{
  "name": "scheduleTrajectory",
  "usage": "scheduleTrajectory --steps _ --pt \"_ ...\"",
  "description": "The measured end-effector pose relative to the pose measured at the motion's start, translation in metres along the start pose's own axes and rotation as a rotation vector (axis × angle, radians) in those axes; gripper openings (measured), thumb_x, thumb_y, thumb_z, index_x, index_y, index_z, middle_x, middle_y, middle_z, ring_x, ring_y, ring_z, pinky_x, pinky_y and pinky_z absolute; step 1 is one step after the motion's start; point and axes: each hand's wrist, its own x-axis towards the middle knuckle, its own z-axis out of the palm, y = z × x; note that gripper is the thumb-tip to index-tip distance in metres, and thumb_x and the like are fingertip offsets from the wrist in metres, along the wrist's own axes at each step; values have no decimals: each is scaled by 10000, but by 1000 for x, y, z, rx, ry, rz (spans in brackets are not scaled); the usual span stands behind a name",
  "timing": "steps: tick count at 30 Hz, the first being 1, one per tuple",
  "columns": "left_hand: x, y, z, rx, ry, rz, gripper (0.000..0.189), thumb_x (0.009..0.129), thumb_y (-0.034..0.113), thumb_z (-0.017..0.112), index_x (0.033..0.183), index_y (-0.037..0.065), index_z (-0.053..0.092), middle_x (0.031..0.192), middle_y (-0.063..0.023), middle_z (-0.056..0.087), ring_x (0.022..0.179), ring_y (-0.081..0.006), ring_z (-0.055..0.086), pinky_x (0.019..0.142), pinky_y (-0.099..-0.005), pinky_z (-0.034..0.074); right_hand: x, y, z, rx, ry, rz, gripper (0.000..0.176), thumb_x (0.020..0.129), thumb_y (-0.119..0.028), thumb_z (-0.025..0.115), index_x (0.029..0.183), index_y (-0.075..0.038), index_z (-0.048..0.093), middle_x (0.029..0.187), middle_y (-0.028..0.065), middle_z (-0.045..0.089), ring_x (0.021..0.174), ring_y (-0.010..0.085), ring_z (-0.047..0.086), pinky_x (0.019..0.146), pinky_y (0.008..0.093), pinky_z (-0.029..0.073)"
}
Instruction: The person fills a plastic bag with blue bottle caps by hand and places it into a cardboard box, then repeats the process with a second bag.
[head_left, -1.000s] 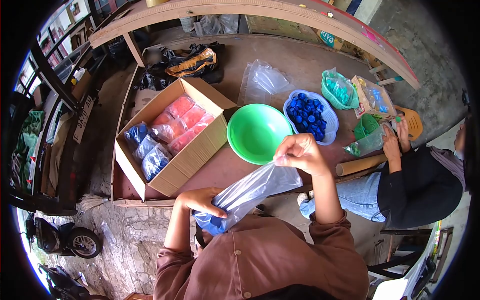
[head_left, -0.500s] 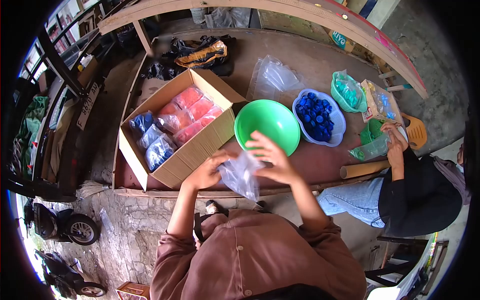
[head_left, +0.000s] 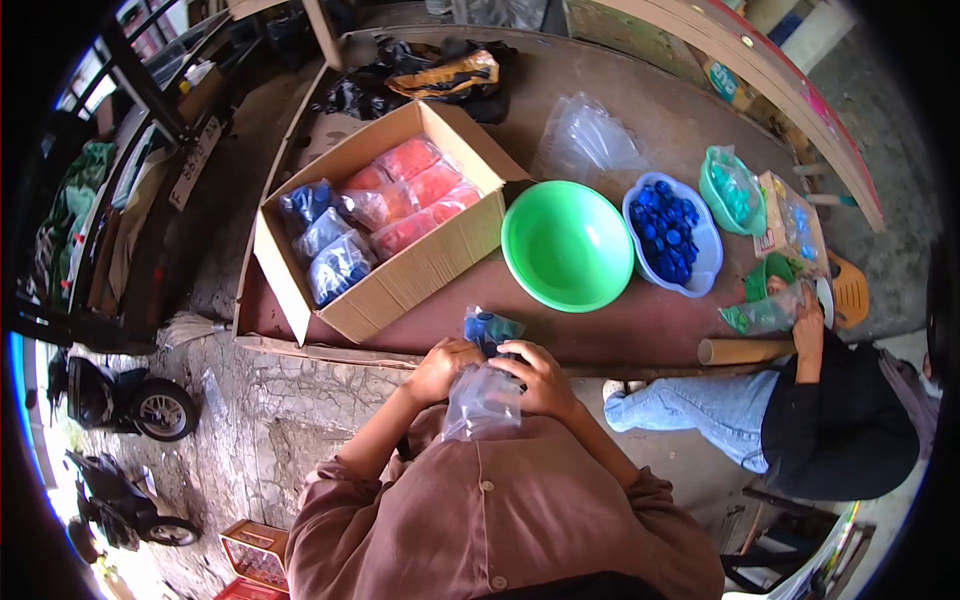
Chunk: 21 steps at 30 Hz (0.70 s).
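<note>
At the table's near edge, a clear plastic bag [head_left: 482, 402] with blue caps in its far end is held between my two hands. My left hand [head_left: 447, 370] closes its fingers on the bag's left side. On the right side, my right hand [head_left: 540, 378] has curled fingers gripping the same bag. The bag's loose upper part hangs toward my chest. Just beyond stands a green bowl [head_left: 568, 250], with nothing seen inside. A purple-blue basket [head_left: 712, 262] full of blue caps [head_left: 665, 230] adjoins it.
At left, an open cardboard box [head_left: 410, 280] holds bags of red and blue pieces. Flat clear bags [head_left: 590, 135] lie behind the bowl. A teal basket [head_left: 722, 205] and a small carton [head_left: 785, 235] stand right. A co-worker's hand [head_left: 808, 325] handles a bag beside a cardboard tube [head_left: 745, 350].
Both hands have come down toward my body and closed on the bag. Blue caps now show in its far end. The camera view has shifted, and the co-worker's hands have moved.
</note>
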Motion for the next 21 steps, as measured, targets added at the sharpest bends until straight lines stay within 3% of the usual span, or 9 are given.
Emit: scheduleTrajectory --steps 2,4,5,6,8,10,12,18,21 --pt "2 -11 8 -47 64 2 241 693 201 645 883 63 588 862 -115 605 862 -278 580 731 -378 441 6 0 6 76 41 -5 310 697 -197 700 962 -61 612 1016 95 558 960 276 561 765 362 476" --pt "6 -9 16 -221 220 -126 259 760 266 645 895 51 595 804 -129 592 798 -302 570 702 -366 448 1 7 27 316 285 415 222 809 -199 633 714 -3 587 640 107 587 629 211 612 588 297 457" --pt "9 -10 15 -382 74 -485 385 773 313 661 1015 33 556 812 -157 577 812 -312 568 694 -372 451 5 14 32 454 336 581 274 843 -219 597 681 0 573 588 78 563 577 164 572 553 272 430" --pt "12 -9 18 -377 89 -490 385 773 313 661 1015 33 556 812 -157 577 812 -312 568 694 -372 451 8 20 37 591 383 750 334 877 -239 561 648 4 560 536 49 539 525 117 532 517 247 404" --pt "14 -7 30 -249 462 -540 553 753 295 701 1139 -8 448 894 -160 537 817 -222 550 710 -339 458 7 42 51 679 465 846 344 908 -309 506 707 -36 565 598 -6 527 533 63 464 511 220 384" --pt "7 -6 44 -128 447 -598 710 769 312 684 1270 -27 313 1095 -209 461 979 -271 510 817 -336 450 14 40 48 827 522 903 330 904 -324 513 720 -54 557 605 -24 495 539 53 434 515 210 370" --pt "8 -9 41 -574 379 -724 833 720 368 718 1291 -42 271 1265 -271 350 1187 -319 393 967 -369 359 19 27 43 829 536 909 318 909 -325 504 734 -65 556 616 -38 469 548 46 413 517 197 353" --pt "9 5 24 -1455 585 -750 857 708 300 749 1314 -39 245 1271 -247 372 1184 -262 404 968 -362 362 28 -7 35 872 411 635 284 934 -243 456 748 -55 560 628 -23 503 544 42 425 505 194 321" --pt "5 11 11 -1198 675 -615 532 779 155 647 1216 -6 390 1139 -129 484 1040 -170 477 898 -285 393 47 -23 32 800 390 645 220 907 -178 489 750 -42 562 593 -22 488 539 49 424 496 209 323"
